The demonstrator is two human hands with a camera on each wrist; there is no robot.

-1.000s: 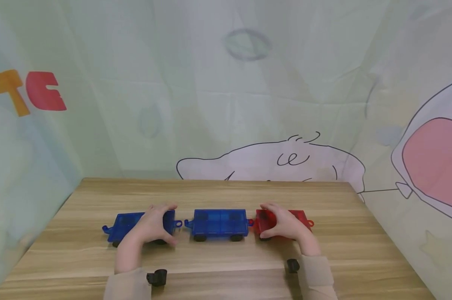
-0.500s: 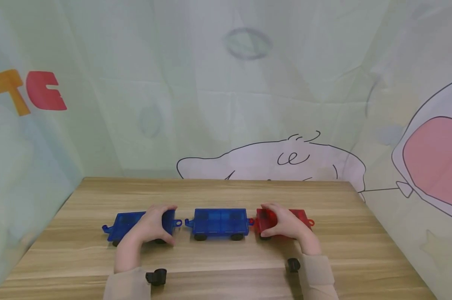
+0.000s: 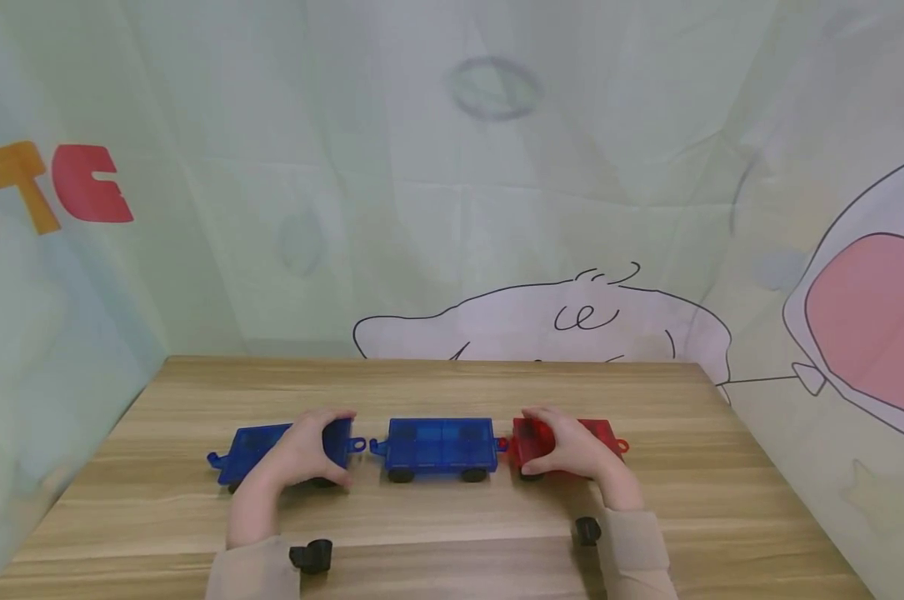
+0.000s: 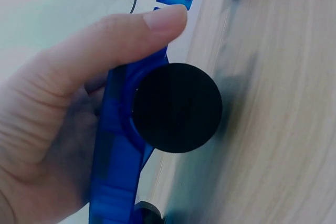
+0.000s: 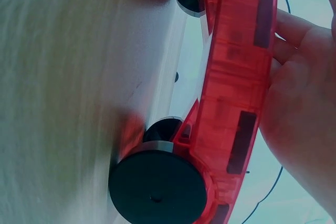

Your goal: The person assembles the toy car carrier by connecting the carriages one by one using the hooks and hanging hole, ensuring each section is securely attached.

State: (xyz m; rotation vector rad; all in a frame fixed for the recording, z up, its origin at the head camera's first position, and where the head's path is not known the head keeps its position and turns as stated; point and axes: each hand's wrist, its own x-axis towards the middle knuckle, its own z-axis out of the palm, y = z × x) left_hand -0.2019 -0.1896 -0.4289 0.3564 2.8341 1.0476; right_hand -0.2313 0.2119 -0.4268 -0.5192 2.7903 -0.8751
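A transparent blue toy train car (image 3: 251,446) stands on the table at the left, gripped at its right end by my left hand (image 3: 300,450). In the left wrist view the thumb (image 4: 157,27) lies along the car's side, above a black wheel (image 4: 177,107). My right hand (image 3: 570,446) holds the red toy train car (image 3: 600,432) by its left end, fingers at the far side and thumb at the near side. Between them a second blue car (image 3: 440,447) has its right end joined to the red car. Its left hook sits just short of the left car's ring (image 3: 357,445).
The wooden table (image 3: 452,533) has its back edge against a printed cloth (image 3: 309,250). Black wrist cameras, one by the left sleeve (image 3: 317,556) and one by the right (image 3: 588,532), hang close above the tabletop.
The left blue car has shifted very slightly to the right with my left hand. My right hand, the red car and the middle car stay in place.
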